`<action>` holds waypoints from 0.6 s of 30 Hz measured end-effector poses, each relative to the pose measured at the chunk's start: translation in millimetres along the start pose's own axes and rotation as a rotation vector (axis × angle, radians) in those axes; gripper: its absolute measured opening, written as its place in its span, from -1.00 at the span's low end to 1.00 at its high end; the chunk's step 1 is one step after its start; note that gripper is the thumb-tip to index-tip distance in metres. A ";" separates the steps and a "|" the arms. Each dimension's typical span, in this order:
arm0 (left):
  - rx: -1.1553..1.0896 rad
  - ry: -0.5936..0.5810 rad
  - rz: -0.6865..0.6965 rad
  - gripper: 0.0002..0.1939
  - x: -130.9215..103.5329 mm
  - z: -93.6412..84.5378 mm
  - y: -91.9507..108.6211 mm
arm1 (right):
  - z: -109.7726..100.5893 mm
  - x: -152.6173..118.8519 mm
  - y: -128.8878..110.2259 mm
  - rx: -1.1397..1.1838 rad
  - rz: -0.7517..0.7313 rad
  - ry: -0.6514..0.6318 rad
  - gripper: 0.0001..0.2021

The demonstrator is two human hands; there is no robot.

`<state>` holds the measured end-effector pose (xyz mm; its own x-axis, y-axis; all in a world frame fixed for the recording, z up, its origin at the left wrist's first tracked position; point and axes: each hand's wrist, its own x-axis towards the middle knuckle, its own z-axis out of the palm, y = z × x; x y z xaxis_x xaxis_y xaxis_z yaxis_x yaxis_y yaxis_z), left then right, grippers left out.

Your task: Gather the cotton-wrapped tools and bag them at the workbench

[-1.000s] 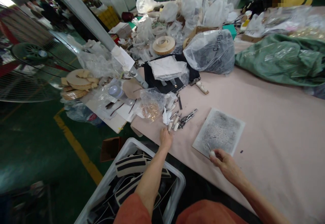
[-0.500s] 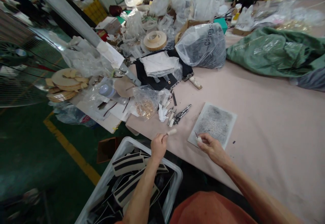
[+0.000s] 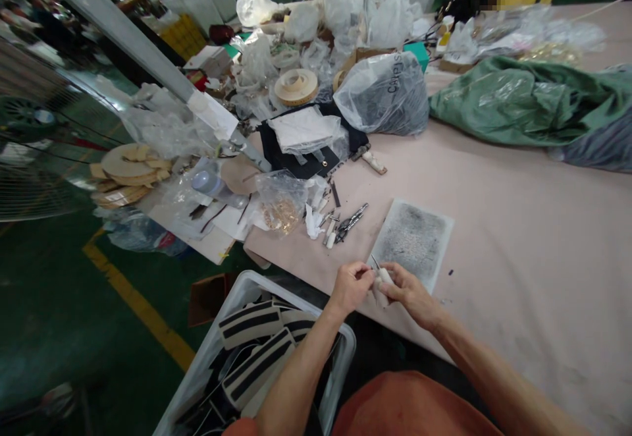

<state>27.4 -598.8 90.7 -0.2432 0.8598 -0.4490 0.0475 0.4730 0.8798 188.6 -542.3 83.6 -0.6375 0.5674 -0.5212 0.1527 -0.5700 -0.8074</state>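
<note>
Tool (image 3: 386, 278) with a white handle, lower centre of the frame, grasped in the right hand (image 3: 409, 293), thin metal shaft pointing to the upper left. Left hand (image 3: 353, 289), just beside it, has fingertips drawn together; whether they grip anything cannot be told. Grey board (image 3: 412, 238) lies right of centre, pliers (image 3: 351, 222) to its left.

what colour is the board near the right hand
The board is pale grey, darkly smudged (head view).
</note>
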 end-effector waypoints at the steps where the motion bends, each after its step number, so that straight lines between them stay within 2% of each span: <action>1: 0.031 -0.006 -0.025 -0.76 4.1 2.5 -5.2 | -0.2 -0.5 3.2 0.022 0.018 0.030 -0.36; 2: 0.099 0.014 -0.036 -0.73 9.6 2.8 -10.6 | -1.2 -0.5 6.4 0.034 0.037 0.063 -0.35; 4: 0.294 0.127 -0.022 -0.71 25.4 -4.3 -21.2 | -5.3 0.8 12.1 0.055 0.059 0.137 -0.36; 6: 0.468 0.299 -0.004 -0.75 47.1 -20.2 -31.2 | -11.9 2.2 16.0 0.093 0.058 0.203 -0.36; 8: 0.544 0.407 -0.011 -0.75 70.6 -38.9 -40.9 | -19.5 2.6 17.3 0.138 0.049 0.238 -0.37; 10: 0.591 0.424 -0.008 -0.69 90.6 -53.8 -50.3 | -26.3 1.4 16.6 0.186 0.043 0.253 -0.38; 12: 0.610 0.391 0.006 -0.62 103.9 -61.3 -59.0 | -31.1 -1.1 15.0 0.234 0.037 0.281 -0.38; 15: 0.593 0.376 0.006 -0.51 113.6 -62.6 -67.8 | -33.7 -5.3 12.8 0.305 0.029 0.322 -0.38; 18: 0.529 0.412 -0.021 -0.54 117.9 -64.0 -69.7 | -32.3 -7.2 10.8 0.377 0.035 0.320 -0.39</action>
<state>-66.6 -542.8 -13.6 -0.5948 0.7547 -0.2767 0.4815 0.6101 0.6292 219.2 -533.4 69.8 -0.3636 0.6647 -0.6527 -0.1515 -0.7335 -0.6626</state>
